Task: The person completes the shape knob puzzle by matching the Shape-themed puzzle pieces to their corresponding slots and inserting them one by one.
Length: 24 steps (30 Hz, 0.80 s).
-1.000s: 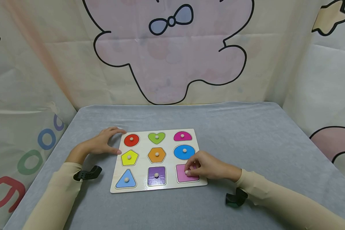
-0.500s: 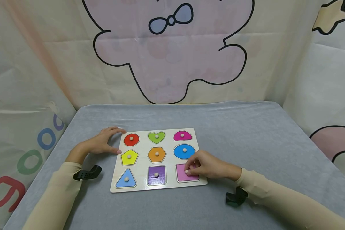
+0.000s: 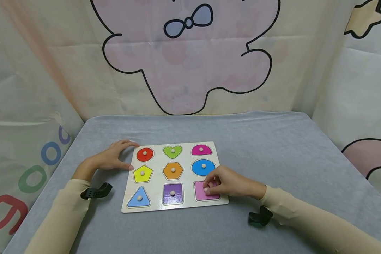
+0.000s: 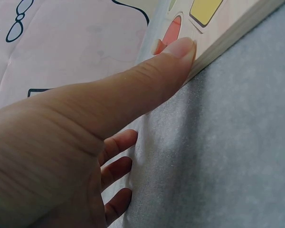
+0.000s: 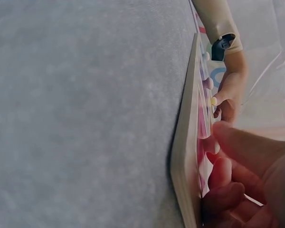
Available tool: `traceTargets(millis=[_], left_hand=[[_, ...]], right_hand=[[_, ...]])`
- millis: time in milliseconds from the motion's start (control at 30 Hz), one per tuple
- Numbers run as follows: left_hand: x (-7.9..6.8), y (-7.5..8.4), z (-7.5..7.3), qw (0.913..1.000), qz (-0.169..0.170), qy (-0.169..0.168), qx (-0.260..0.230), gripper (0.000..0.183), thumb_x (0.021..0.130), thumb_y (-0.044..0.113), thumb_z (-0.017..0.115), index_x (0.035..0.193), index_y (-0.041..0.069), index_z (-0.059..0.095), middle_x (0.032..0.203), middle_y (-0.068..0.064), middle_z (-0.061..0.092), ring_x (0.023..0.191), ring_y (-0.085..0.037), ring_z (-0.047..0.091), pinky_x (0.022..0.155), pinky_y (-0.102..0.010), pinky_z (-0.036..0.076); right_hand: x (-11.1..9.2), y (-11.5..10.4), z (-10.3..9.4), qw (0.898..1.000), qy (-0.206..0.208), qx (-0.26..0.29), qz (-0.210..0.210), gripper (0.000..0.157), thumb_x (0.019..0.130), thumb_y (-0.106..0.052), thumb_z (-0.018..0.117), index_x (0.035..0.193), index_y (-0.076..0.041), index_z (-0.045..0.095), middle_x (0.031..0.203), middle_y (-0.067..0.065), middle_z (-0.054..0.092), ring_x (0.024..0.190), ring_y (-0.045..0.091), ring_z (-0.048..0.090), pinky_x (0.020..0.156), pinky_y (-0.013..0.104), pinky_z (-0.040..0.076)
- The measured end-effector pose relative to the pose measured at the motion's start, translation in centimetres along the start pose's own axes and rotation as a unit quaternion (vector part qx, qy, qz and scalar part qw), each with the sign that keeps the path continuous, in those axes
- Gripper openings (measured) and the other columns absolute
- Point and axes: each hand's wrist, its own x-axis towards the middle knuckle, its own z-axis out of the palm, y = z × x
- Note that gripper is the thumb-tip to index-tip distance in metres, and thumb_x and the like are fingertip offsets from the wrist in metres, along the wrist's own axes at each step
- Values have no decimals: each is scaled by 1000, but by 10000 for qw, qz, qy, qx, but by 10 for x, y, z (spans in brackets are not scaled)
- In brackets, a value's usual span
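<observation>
A pale wooden peg puzzle board (image 3: pixel 157 180) lies on the grey cloth with coloured shapes sitting in its slots, each with a small round knob. My right hand (image 3: pixel 231 182) pinches the knob of the pink rectangle piece (image 3: pixel 199 193) at the near right corner; the piece lies in its slot, partly covered by the fingers. At the board's far left, my left hand (image 3: pixel 115 157) rests spread, thumb and forefinger touching the edge. In the left wrist view the thumb (image 4: pixel 152 76) presses the board's side near the red circle (image 4: pixel 173 31), the other fingers lying on the cloth.
Beside the pink piece is a purple square (image 3: pixel 176 198), and behind it a blue oval (image 3: pixel 198 170). The blue triangle (image 3: pixel 139 193) is at the near left. Grey cloth (image 3: pixel 273 148) covers the table, with printed fabric (image 3: pixel 190 70) hanging behind it.
</observation>
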Motion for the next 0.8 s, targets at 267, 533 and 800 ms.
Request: traceTargets(millis=[267, 533, 800], left_hand=[[-1, 2, 0, 10000, -19, 2, -31, 85, 77, 45, 85, 148, 20, 46, 160, -25, 27, 144, -52, 22, 109, -81, 25], [0, 0, 1, 10000, -6, 5, 12, 85, 77, 47, 84, 149, 20, 46, 160, -26, 27, 143, -52, 23, 109, -81, 25], [-1, 1, 0, 10000, 9, 9, -6, 84, 77, 45, 84, 148, 20, 46, 160, -25, 28, 143, -52, 24, 109, -80, 26]], right_hand=[[1, 0, -1, 9999, 126, -67, 69, 10, 90, -24, 78, 93, -15, 78, 69, -6, 58, 64, 6, 51, 57, 17, 43], [4, -1, -8, 9995, 294, 5, 115, 12, 91, -22, 75, 98, -13, 78, 75, -4, 64, 68, 10, 54, 59, 19, 45], [13, -1, -17, 9987, 503, 118, -7, 13, 93, -19, 72, 100, -10, 78, 80, 0, 68, 68, 14, 55, 59, 20, 44]])
